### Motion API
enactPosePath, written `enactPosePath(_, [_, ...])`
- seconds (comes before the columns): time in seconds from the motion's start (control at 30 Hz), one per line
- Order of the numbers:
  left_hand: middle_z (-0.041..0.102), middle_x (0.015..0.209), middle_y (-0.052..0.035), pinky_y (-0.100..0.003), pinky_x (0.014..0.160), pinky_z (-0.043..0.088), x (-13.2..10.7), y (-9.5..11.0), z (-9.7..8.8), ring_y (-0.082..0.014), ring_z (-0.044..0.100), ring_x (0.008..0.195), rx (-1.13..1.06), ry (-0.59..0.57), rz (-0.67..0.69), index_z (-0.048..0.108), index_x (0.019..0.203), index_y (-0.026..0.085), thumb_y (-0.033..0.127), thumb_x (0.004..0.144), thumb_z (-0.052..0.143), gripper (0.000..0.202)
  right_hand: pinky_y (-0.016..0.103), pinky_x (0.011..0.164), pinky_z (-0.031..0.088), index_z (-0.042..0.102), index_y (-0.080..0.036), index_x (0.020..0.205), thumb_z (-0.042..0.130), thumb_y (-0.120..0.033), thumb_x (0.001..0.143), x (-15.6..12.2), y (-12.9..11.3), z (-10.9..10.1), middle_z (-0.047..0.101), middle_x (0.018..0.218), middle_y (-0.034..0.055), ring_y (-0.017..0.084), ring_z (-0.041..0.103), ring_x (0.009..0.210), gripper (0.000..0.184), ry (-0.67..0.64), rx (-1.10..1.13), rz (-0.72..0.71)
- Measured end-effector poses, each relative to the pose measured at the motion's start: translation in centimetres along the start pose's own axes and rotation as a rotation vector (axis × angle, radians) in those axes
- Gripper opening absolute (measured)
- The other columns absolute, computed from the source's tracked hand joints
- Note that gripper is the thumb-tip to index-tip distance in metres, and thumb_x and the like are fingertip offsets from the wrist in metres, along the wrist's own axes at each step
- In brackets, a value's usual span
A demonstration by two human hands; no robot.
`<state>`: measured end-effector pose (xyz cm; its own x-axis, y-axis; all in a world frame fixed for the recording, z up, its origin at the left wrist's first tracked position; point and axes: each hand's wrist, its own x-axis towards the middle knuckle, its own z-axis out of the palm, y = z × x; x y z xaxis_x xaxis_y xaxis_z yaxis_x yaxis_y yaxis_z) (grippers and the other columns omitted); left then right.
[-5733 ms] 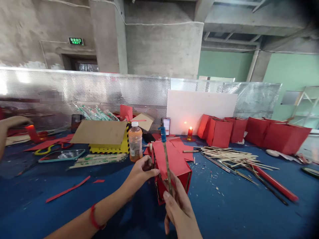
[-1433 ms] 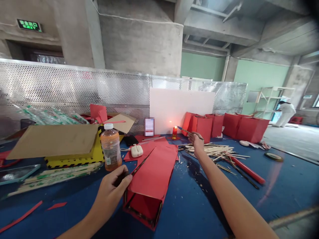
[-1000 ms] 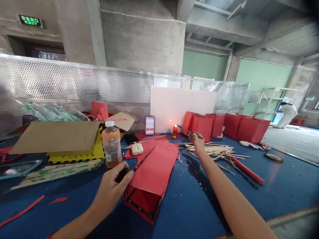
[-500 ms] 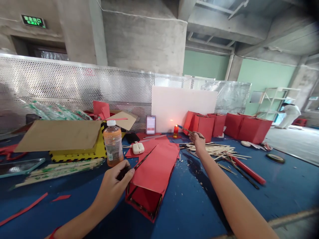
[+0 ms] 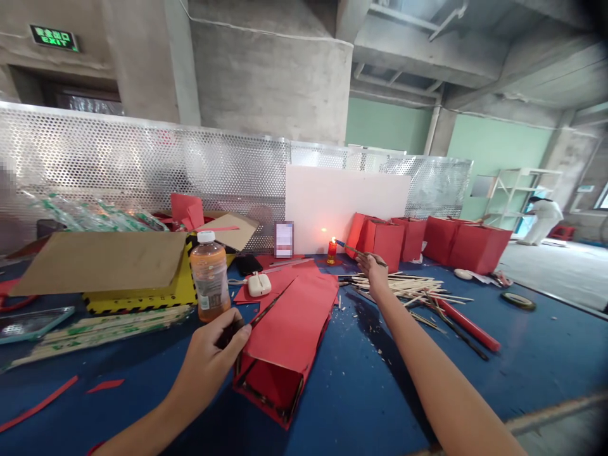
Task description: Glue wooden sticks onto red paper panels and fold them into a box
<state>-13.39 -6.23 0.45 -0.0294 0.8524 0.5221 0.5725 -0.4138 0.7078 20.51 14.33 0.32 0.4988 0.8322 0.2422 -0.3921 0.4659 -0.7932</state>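
Observation:
My left hand [image 5: 211,362] is closed on the near corner of a red paper box frame [image 5: 285,335] that lies on its side on the blue table, pinching a dark stick [image 5: 268,310] at its edge. My right hand [image 5: 373,269] is stretched far forward and grips a thin stick [image 5: 354,249]. The stick's blue tip is held at the flame of a small red candle [image 5: 331,251].
An orange drink bottle [image 5: 209,277] stands by my left hand. A cardboard box with yellow-black tape [image 5: 137,269] sits left. Loose bamboo sticks [image 5: 418,288] and a red rod [image 5: 468,324] lie right. Red paper boxes [image 5: 427,244] line the back. A person stands far right [image 5: 541,218].
Compared with several seconds ago, the red box now lies on its side and my right hand has reached out to the candle. In the last second both hands hold still.

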Motion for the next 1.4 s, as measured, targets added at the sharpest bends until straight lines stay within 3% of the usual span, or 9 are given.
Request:
enactPosePath(0.53, [0.039,0.059,0.0039,-0.021,0.049,0.032,0.0,-0.5,0.1,-0.0115,0.039,0.054,-0.002,0.0,-0.017,0.046,0.067,0.019,0.052,0.082,0.051,0.037,0.026,0.062,0.059,0.062,-0.02,0.075,0.059,-0.018,0.072,-0.2,-0.2,0.0,0.074,0.067,0.0009,0.018,0.073,0.07,0.005,-0.003,0.013,0.008])
enactPosePath(0.87, [0.04,0.056,0.0035,-0.021,0.047,0.032,0.0,0.7,-0.1,-0.0116,0.039,0.053,0.012,-0.005,-0.026,0.045,0.062,0.019,0.052,0.079,0.051,0.038,0.025,0.057,0.059,0.06,-0.021,0.073,0.06,-0.017,0.072,0.1,0.0,-0.1,0.073,0.065,-0.0001,0.017,0.073,0.067,0.004,0.006,0.01,0.007])
enactPosePath(1.4, [0.041,0.057,0.0033,-0.022,0.048,0.033,0.1,0.6,0.1,-0.0118,0.04,0.054,0.037,0.003,0.013,0.046,0.062,0.019,0.052,0.08,0.05,0.037,0.025,0.056,0.059,0.061,-0.021,0.074,0.061,-0.02,0.072,0.0,0.0,-0.1,0.074,0.065,0.0002,0.018,0.074,0.067,0.002,0.015,0.016,-0.006])
